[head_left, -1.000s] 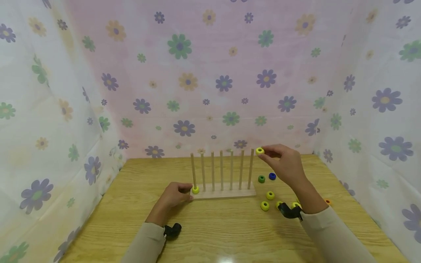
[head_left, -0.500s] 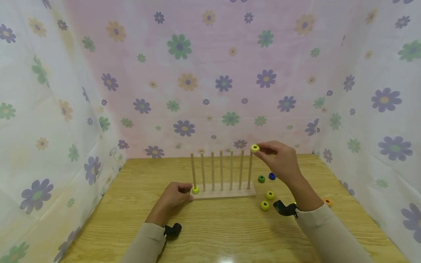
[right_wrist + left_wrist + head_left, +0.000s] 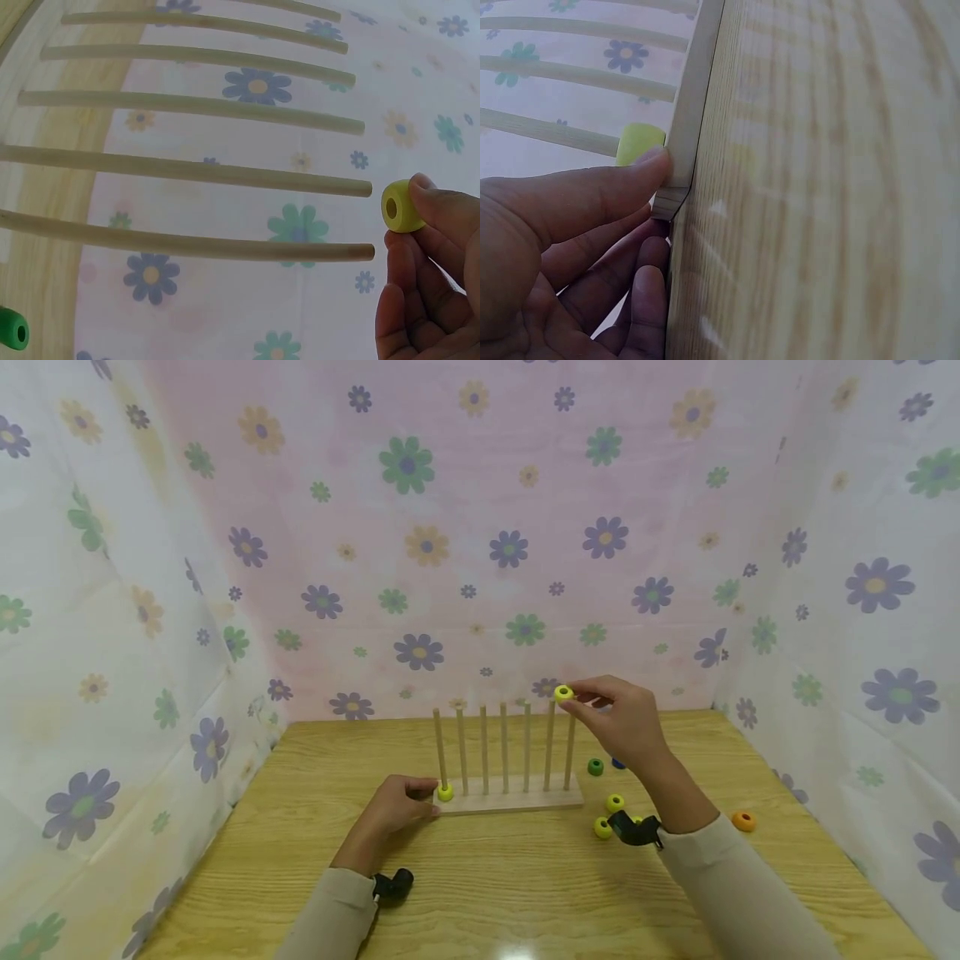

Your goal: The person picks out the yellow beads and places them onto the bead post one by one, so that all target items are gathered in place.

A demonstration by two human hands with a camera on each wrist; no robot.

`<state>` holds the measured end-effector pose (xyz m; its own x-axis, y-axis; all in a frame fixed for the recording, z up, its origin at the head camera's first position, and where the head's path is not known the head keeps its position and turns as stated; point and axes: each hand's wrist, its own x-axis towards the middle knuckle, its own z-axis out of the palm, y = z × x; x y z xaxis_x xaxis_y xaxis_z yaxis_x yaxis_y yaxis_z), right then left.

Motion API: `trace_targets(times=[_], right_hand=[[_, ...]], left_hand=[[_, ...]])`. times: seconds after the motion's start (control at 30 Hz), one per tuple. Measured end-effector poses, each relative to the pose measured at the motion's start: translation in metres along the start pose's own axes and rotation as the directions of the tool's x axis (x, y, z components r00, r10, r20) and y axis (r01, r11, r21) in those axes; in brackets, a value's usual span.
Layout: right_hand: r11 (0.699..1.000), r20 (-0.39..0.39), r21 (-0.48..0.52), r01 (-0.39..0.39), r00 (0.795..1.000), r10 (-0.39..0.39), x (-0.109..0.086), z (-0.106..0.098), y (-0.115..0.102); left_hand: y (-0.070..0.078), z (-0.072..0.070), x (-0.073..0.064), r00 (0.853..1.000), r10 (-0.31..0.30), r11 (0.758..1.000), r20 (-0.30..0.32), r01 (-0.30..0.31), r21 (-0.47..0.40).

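Observation:
A wooden peg stand point(image 3: 495, 804) with a row of several upright pegs stands on the table. My left hand point(image 3: 397, 803) holds the left end of its base, thumb point(image 3: 607, 196) over the top edge in the left wrist view. One yellow bead point(image 3: 446, 793) sits at the foot of the leftmost peg. My right hand point(image 3: 624, 718) pinches another yellow bead point(image 3: 403, 206) between thumb and fingertips. In the right wrist view that bead is just off the tips of the two rightmost pegs, its hole facing them.
Right of the stand lie a green bead point(image 3: 595, 767), a partly hidden blue bead point(image 3: 618, 763) and yellow beads point(image 3: 615, 802), some behind the wrist camera point(image 3: 636, 828). An orange bead point(image 3: 744, 822) lies farther right. Flowered cloth point(image 3: 480, 527) surrounds the table point(image 3: 487, 893).
My right hand has carried its yellow bead leftward and slightly up, from right of the last peg to the top of the second peg from the right. The left hand stays put.

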<state>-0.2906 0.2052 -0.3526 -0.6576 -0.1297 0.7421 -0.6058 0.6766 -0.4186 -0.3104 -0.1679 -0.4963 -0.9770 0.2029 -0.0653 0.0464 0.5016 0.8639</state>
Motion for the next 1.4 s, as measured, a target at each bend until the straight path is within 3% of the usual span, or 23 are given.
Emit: trace_targets(times=[0.53, 1.4], right_hand=[[1.0, 0.047, 0.026, 0.009, 0.999, -0.01, 0.009, 0.013, -0.01], [0.994, 0.046, 0.103, 0.027, 0.998, -0.031, 0.021, 0.034, -0.032]], left_hand=[[0.001, 0.0, 0.0, 1.0, 0.002, 1.0, 0.003, -0.002, -0.012], [0.0, -0.001, 0.0, 1.0, 0.011, 1.0, 0.004, -0.011, -0.009]])
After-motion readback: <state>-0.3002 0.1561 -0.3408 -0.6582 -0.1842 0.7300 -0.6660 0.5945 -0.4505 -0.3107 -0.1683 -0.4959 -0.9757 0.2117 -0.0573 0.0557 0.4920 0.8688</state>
